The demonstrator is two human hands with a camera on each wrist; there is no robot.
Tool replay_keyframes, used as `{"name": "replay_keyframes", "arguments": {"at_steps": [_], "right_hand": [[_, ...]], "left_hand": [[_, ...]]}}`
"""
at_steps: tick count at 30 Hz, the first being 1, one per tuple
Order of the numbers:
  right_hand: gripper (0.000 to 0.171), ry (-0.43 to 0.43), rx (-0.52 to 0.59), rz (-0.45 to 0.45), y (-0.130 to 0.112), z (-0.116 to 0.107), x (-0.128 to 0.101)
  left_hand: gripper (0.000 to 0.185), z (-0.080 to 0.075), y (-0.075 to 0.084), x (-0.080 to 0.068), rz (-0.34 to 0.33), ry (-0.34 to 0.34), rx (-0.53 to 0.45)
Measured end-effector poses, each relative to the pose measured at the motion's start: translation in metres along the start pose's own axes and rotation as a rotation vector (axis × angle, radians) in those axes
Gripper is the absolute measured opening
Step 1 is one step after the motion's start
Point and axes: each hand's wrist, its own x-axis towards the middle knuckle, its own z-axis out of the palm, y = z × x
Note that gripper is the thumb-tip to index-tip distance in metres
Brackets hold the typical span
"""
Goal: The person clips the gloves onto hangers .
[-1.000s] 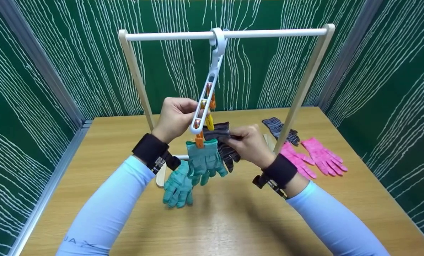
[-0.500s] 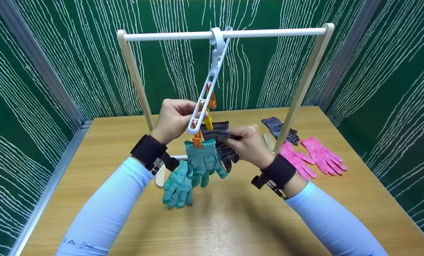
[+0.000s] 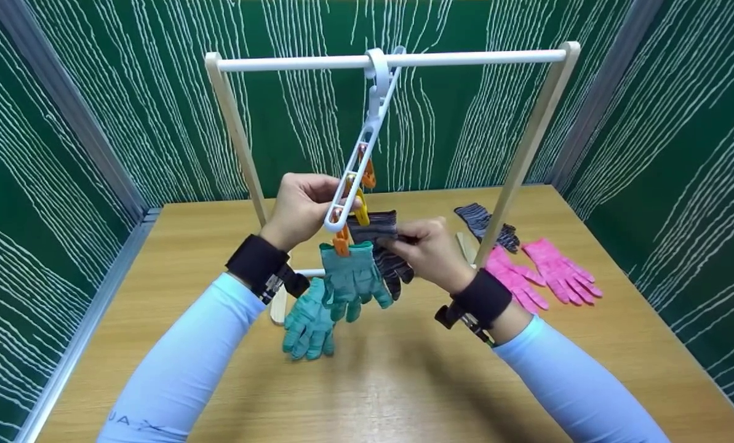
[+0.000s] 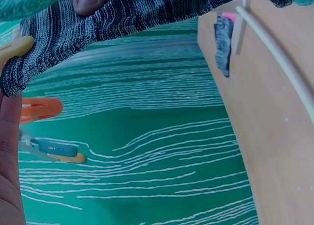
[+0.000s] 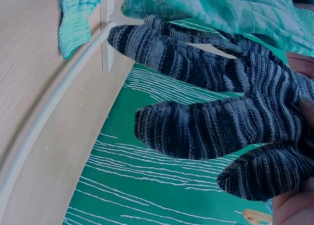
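Observation:
My left hand (image 3: 300,208) pinches a yellow clothespin (image 3: 362,208) that hangs from the white clip hanger (image 3: 370,126). In the left wrist view, the yellow clothespin (image 4: 17,48) sits at the cuff edge of a dark striped knit glove (image 4: 122,19). My right hand (image 3: 431,251) holds that dark striped glove (image 3: 376,226) near its cuff; its fingers dangle in the right wrist view. Nearer the camera, a green glove (image 3: 351,280) hangs from an orange clothespin (image 3: 341,241). It partly covers the dark glove.
The hanger hooks over the white bar (image 3: 465,58) of a wooden rack (image 3: 530,147). Behind my left hand's clip hangs another orange clothespin (image 3: 368,171). On the table (image 3: 367,394) lie a green glove (image 3: 309,323), a dark striped glove (image 3: 474,216) and two pink gloves (image 3: 557,267).
The hanger's near end has swung slightly left, with the clothespins and hanging gloves. Both hands keep their grips and have barely moved.

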Motion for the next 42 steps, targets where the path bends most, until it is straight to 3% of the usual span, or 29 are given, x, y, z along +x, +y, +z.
{"name": "replay_keyframes", "arguments": {"at_steps": [25, 42], "right_hand": [[0.008, 0.027, -0.021, -0.039, 0.0011, 0.0019, -0.0012], [0.009, 0.012, -0.005, 0.025, 0.0016, 0.0015, -0.0032]], "left_hand": [[0.022, -0.0001, -0.0014, -0.0033, -0.033, 0.0, 0.031], [0.025, 0.0034, -0.0013, -0.0053, -0.043, -0.005, -0.017]]}}
